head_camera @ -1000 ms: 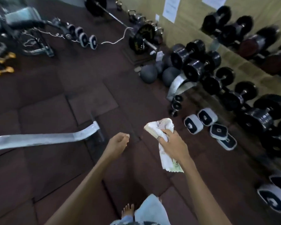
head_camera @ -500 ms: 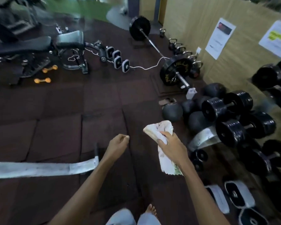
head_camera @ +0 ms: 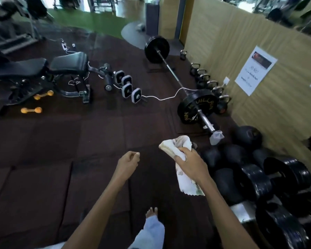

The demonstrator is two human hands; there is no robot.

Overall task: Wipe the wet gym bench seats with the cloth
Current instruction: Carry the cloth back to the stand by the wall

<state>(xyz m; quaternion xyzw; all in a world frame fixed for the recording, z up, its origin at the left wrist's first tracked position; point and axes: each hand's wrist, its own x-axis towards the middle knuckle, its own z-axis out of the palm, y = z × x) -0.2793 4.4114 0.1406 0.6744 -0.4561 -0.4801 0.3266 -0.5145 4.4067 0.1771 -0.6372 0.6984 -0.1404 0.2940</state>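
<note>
Cloth [head_camera: 182,159], white and crumpled, sits in the lower middle of the frame, bunched in the right hand [head_camera: 192,163], whose fingers are closed around its upper part while a loose end hangs down below the wrist. The left hand [head_camera: 127,163] is just beside it to the left, curled into a loose fist and holding nothing. Both forearms reach up from the bottom edge, and a bare foot [head_camera: 151,212] under a pale trouser leg shows between them on the dark rubber floor [head_camera: 43,186]. The gym bench [head_camera: 43,69], with black padded seats, stands in the upper left of the frame, well apart from both hands. Two small orange dumbbells [head_camera: 31,110] lie on the floor in front of it. A loaded barbell [head_camera: 178,81] runs diagonally through the upper middle, with a row of kettlebells [head_camera: 210,83] along the wooden wall [head_camera: 232,51] at upper right. Large black dumbbells [head_camera: 269,180] fill the lower right.
</note>
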